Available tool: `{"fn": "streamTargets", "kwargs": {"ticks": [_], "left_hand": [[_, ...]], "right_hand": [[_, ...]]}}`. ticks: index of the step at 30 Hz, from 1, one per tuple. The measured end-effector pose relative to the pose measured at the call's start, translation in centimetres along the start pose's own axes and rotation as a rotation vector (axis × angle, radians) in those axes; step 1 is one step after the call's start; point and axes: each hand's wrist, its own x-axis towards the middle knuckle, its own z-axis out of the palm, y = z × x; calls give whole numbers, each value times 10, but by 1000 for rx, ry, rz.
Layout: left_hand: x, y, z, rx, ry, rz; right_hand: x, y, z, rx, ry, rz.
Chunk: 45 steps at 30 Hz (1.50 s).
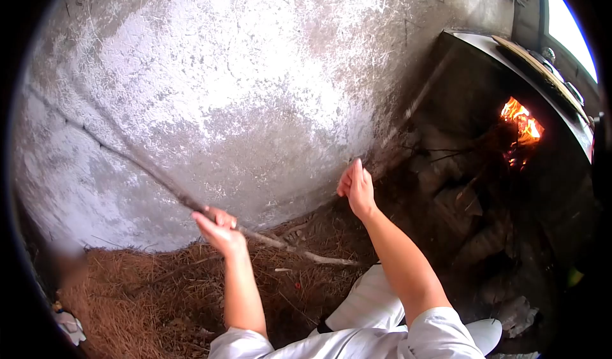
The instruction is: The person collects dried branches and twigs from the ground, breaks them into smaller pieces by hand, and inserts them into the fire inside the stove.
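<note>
My left hand [221, 229] is wrapped around a long, thin branch [150, 168]. From the grip, its upper part slants up to the left in front of the wall, and its lower end reaches down to the right over the brown dry needles. My right hand [357, 186] is raised apart from the branch, near the foot of the wall. Its fingers are curled together, and whatever they may hold is hidden.
Flames [523, 123] burn in the opening of a dark stove [472, 72] at the right. A round wooden board [542, 69] lies on its top. Dry needles [140, 295] cover the floor along the whitewashed wall [223, 91]. Dark debris lies before the stove.
</note>
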Motion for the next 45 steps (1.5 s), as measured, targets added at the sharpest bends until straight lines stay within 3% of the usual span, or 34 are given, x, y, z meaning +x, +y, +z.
{"fn": "streamTargets", "kwargs": {"ticks": [1,2,5,11,17,19,25,28,33,34,35,37,39,41,43,45], "left_hand": [[2,-3,-16,-21,9,-37],[-3,-15,-25,21,208,-107],[-21,-35,-50,-27,353,-287],[3,-41,-111,-191,330,-287],[-5,-64,-193,-290,642,-387],[-12,-72,-212,-462,724,-416],[-21,-82,-201,-412,808,-481],[-35,-93,-185,-388,792,-500],[-52,-93,-135,-315,721,-535],[-51,-91,-130,-311,625,-507],[-50,-88,-124,-308,530,-477],[-47,-72,-103,-287,536,-472],[-44,-58,-92,-270,480,-452],[-43,-43,-86,-303,414,-429],[-42,-31,-80,-279,285,-380],[-38,-22,-77,-277,227,-357]], "right_hand": [[-2,7,-6,46,77,59],[-1,15,-12,33,35,94],[-9,23,2,-193,-190,140],[-16,15,7,-200,-226,59],[-14,13,1,-107,-128,69],[-12,5,5,-62,-148,65],[-23,6,5,-143,-187,105],[-23,3,5,-470,-249,-1],[-27,-32,29,-888,-149,9],[-27,-36,30,-1009,-126,-15],[-22,-34,25,-987,-87,-62],[-26,-66,41,-896,126,-56],[-24,-91,34,-1259,289,-580],[-22,-122,24,-1493,274,-941],[-23,-151,26,-1731,-15,-1319],[-31,-164,35,-1822,-147,-1332]]}}
